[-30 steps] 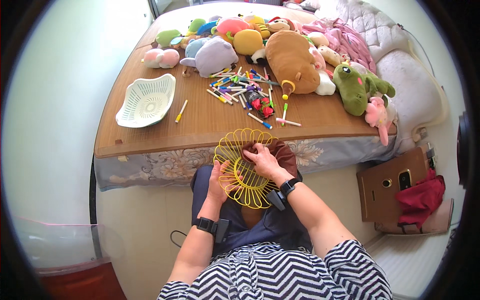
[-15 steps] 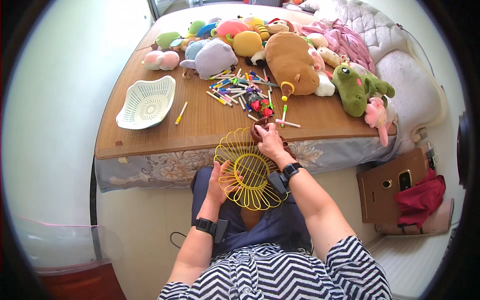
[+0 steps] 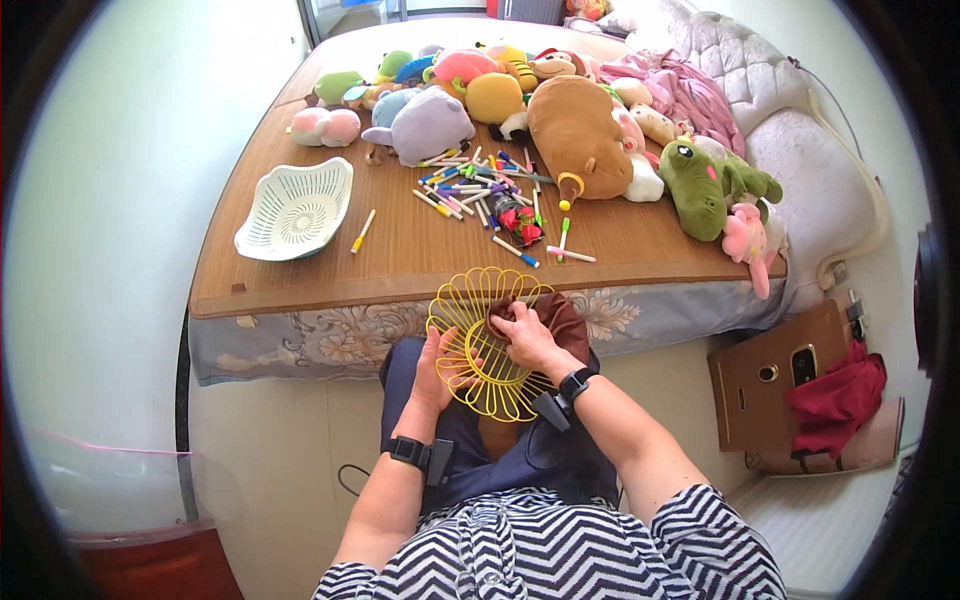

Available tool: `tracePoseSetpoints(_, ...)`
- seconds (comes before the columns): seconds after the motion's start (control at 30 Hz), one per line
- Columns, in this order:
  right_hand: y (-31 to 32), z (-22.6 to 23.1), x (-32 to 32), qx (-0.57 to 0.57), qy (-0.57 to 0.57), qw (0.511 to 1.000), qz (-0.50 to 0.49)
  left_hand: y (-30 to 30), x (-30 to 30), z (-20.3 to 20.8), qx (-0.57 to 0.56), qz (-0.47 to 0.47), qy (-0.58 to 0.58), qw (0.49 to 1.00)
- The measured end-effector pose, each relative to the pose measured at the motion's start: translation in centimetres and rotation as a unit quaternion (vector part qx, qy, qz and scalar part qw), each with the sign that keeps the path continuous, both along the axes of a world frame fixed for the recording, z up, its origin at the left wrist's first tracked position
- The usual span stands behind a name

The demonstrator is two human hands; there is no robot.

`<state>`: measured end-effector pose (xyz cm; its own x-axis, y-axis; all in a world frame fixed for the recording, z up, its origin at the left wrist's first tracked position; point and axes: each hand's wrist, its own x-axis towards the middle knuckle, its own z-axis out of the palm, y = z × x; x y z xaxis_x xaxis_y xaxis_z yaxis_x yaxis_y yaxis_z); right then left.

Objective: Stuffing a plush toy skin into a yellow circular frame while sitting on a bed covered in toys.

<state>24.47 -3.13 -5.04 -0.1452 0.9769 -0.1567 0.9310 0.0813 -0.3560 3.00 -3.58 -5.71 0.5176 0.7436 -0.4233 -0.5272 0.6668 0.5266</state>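
Bed: topped with a brown mat (image 3: 330, 285), it fills the upper and middle frame; a grey floral cover hangs down its front.
Plush toys: massed across the upper middle, among them a big brown one (image 3: 575, 135), a green one (image 3: 695, 190) at its right and a grey one (image 3: 432, 125) at its left.
Brown cabinet: the box-like cabinet (image 3: 735, 365) stands at lower right, a dark red cloth (image 3: 840, 400) draped over one corner.
Yellow wire basket: petal-edged, the basket (image 3: 505, 384) is at the centre of the frame, tilted above the lap, in front of the bed's edge.
White basket: slotted and wavy-rimmed, the basket (image 3: 300, 208) sits on the mat, left of centre.
Brown cloth: the cloth (image 3: 563, 325) is bunched over the yellow basket's upper right and spreads out beside it.
Right hand: narrow, the hand (image 3: 530, 335) has its fingers gathered on the brown cloth at the wires.
Left hand: holding the yellow basket's left side, the hand (image 3: 432, 370) has its fingers behind the wires.
Red flowers: the bunch (image 3: 522, 225) lies at the pile's lower edge.
Markers: a loose pile (image 3: 450, 190) at upper centre; one yellow-capped marker (image 3: 363, 231) lies apart, near the white basket.
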Motion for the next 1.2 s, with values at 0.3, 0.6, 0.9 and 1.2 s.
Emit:
tracePoseSetpoints(0.3,7.0,0.4,2.5,0.175,0.191,0.962,-0.086,0.0,0.2,0.3,-0.003,-0.006,-0.008,1.000)
tracePoseSetpoints(0.6,5.5,0.1,-0.9,0.046,-0.007,0.995,-0.084,0.3,0.3,-1.5,0.000,-0.001,0.009,1.000)
tracePoseSetpoints(0.9,0.7,-0.9,-0.2,0.051,0.032,0.998,0.036,0.3,-0.5,-1.3,-0.004,0.003,-0.014,1.000)
tracePoseSetpoints(1.2,7.1,3.4,-1.3,0.271,0.171,0.947,0.004,0.0,0.3,0.3,-0.003,-0.006,-0.022,1.000)
